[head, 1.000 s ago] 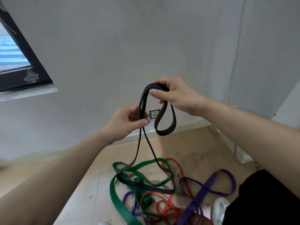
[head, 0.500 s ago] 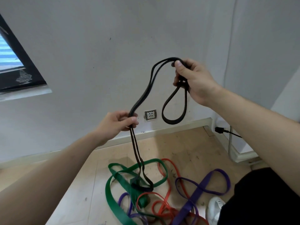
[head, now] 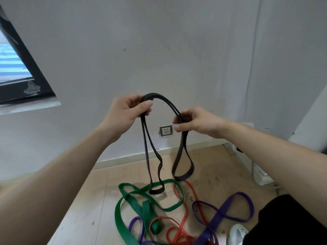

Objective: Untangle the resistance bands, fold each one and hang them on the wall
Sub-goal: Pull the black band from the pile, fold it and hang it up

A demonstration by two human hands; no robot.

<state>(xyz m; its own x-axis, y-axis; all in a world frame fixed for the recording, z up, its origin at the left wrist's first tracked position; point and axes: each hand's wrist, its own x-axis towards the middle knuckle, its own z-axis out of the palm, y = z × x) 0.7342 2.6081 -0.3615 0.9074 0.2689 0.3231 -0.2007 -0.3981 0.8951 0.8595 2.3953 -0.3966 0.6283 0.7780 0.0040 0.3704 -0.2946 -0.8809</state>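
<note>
Black resistance band [head: 146, 152] arches doubled between both raised hands before the white wall [head: 159, 50]. Its two loops dangle, the left one reaching the green band [head: 120, 225] piled with the red band [head: 184, 216] and purple band [head: 223, 211] on the floor [head: 85, 209], which lies open leftward. Fingers of the left hand [head: 127, 112] curl round one side; those of the right hand [head: 198, 122] pinch the other.

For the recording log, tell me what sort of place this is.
Probably an indoor room used for exercise: a plain white painted wall with a square wall socket, a pale wooden plank floor, and green, red and purple rubber resistance bands on it.
</note>
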